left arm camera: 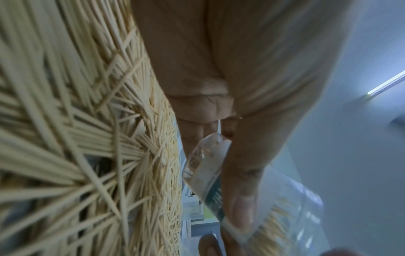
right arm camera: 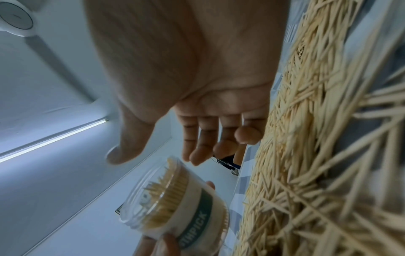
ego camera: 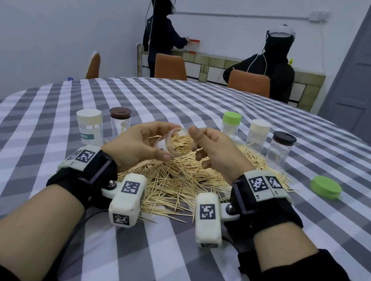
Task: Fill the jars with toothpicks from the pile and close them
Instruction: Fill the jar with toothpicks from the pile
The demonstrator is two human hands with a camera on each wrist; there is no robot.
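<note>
My left hand [ego camera: 146,143] grips a clear, lidless jar [ego camera: 176,145] packed with toothpicks, tilted with its mouth toward me above the toothpick pile [ego camera: 180,183]. The right hand [ego camera: 199,145] hovers just right of the jar's rim, fingers relaxed, holding nothing. In the right wrist view that hand [right arm camera: 197,138] is spread loosely above the jar [right arm camera: 175,199], whose label reads "TOOTHPICK" in part. The left wrist view shows the left hand [left arm camera: 238,190] wrapped round the jar [left arm camera: 208,173] beside the pile [left arm camera: 87,138]. A loose green lid [ego camera: 326,187] lies on the cloth at the right.
Closed jars stand behind the pile: cream-lidded [ego camera: 90,126] and brown-lidded [ego camera: 119,118] on the left, green-lidded [ego camera: 230,125], cream-lidded [ego camera: 258,134] and brown-lidded [ego camera: 281,150] on the right. The grey checked tablecloth [ego camera: 35,142] covers a round table. Orange chairs and two other people are beyond it.
</note>
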